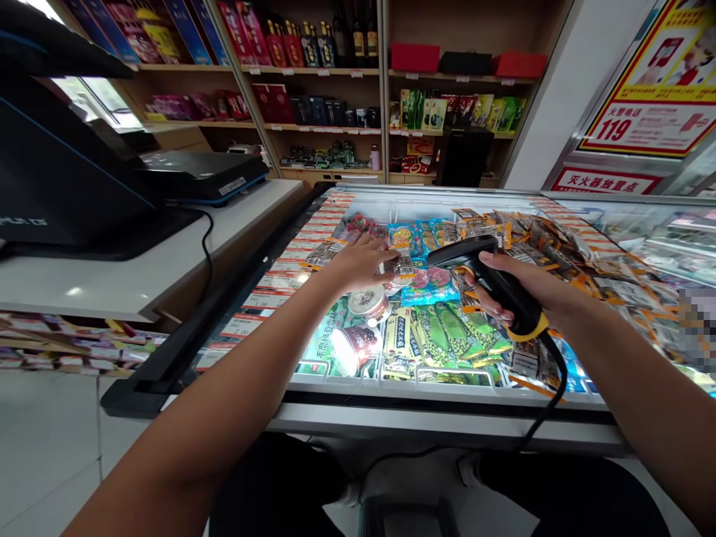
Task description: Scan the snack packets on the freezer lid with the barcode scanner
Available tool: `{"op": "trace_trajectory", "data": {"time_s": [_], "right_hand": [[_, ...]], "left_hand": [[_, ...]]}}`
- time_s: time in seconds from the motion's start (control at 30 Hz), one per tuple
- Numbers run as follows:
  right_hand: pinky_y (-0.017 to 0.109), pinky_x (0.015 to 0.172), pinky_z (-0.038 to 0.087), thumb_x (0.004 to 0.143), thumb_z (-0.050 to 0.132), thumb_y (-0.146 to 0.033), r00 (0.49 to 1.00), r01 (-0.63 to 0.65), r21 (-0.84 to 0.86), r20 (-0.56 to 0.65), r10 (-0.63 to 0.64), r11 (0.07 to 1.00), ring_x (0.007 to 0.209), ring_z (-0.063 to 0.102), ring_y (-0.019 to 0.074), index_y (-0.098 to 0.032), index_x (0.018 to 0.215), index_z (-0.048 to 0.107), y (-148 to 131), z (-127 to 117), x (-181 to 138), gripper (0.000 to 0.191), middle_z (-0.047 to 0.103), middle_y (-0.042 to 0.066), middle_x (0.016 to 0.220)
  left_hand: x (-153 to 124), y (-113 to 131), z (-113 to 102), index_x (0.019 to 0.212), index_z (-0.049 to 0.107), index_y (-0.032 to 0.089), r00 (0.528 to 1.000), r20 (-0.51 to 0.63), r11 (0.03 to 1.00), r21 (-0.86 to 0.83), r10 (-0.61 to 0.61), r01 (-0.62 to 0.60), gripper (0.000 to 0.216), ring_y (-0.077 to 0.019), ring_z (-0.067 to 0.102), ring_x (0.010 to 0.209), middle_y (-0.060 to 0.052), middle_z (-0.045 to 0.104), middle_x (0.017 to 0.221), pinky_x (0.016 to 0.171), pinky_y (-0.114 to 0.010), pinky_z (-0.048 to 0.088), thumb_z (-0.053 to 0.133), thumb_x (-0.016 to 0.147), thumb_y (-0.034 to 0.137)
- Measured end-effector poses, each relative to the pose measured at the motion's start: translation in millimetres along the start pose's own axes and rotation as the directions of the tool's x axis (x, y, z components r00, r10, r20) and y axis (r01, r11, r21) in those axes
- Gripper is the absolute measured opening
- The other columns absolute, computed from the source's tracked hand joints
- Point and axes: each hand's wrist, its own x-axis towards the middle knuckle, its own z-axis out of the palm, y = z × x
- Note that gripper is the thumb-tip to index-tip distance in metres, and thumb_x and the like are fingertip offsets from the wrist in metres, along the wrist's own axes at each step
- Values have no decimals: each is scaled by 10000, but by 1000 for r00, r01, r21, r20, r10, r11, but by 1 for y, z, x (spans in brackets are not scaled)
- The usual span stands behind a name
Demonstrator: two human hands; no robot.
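My right hand grips a black barcode scanner with a yellow band at its base, its head pointing left over a chest freezer with a glass lid. A black cable hangs from the scanner's handle down over the freezer's front edge. My left hand lies flat with fingers spread on the glass, above packed frozen treats. Just under its fingertips sits a small clear-wrapped item. Two round ice-cream cups lie below the left wrist, inside the freezer.
A white counter on the left carries a black till screen and a flat black scale. Price labels line the freezer's left edge. Wooden shelves of boxed goods and bottles fill the back wall. A red and yellow notice hangs at right.
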Motion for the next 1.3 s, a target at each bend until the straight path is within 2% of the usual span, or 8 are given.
{"op": "trace_trajectory", "data": {"time_s": [0.43,0.5,0.6,0.7,0.8,0.93,1.13,1.3], "right_hand": [[292,494,315,912,620,-516,923,298,248,-322,-212,922,516,382,99,-203,1035,644,-33,-32,-13,337,511,-14,648],[292,520,310,938,585,-479,909,339,290,-348,-231,895,542,387,89,-192,1016,633,-34,-36,-15,301,484,-21,667],[284,538,323,954,564,-473,898,357,324,-378,-225,876,556,398,80,-193,1025,619,-34,-38,-14,294,477,-31,686],[264,524,359,936,584,-487,915,311,333,-358,-186,890,534,415,81,-193,1043,627,-30,-36,-9,316,515,-26,670],[281,518,434,906,617,-560,916,277,251,-360,-176,928,543,512,129,-223,1030,632,-23,-31,-1,359,586,5,663],[352,575,556,889,647,-661,920,222,73,-347,-184,972,669,670,235,-271,1019,645,-9,-26,11,410,672,49,692],[379,587,624,880,697,-660,969,64,-145,-229,-96,987,773,740,290,-257,939,698,12,-34,20,408,749,111,787],[349,449,567,904,609,-726,975,24,-234,-211,-75,972,660,716,266,-240,944,699,9,-36,13,496,748,125,783]], "left_hand": [[-16,-53,-20,1466,539,206,905,87,904,152,-416,401,727,-482,454,1372,-226,569,1447,1099,-691,338,597,872,622],[-11,-29,-19,1506,476,163,932,9,926,116,-362,358,735,-485,356,1466,-237,439,1580,1159,-703,267,613,893,545],[-2,31,-13,1549,407,275,1000,29,995,-102,12,-9,645,-383,202,1584,-102,244,1730,1254,-636,187,578,958,468],[3,90,-2,1635,229,336,932,-21,895,-273,362,-354,731,-310,170,1612,-52,124,1769,1283,-537,215,515,1000,557],[4,118,8,1675,85,264,894,-53,842,-315,445,-438,820,-274,162,1620,-98,119,1766,1298,-476,197,457,1022,593],[4,108,6,1671,115,230,910,-45,866,-290,413,-407,831,-278,231,1596,-130,237,1736,1284,-456,229,462,1019,614],[1,73,-16,1451,552,294,962,-5,954,-125,274,-273,522,-322,545,1313,-126,540,1484,1055,-443,479,567,987,533],[-1,41,-18,1336,633,246,989,36,987,-87,140,-137,423,-256,655,1037,-122,551,1417,830,-371,541,559,986,471]]}}
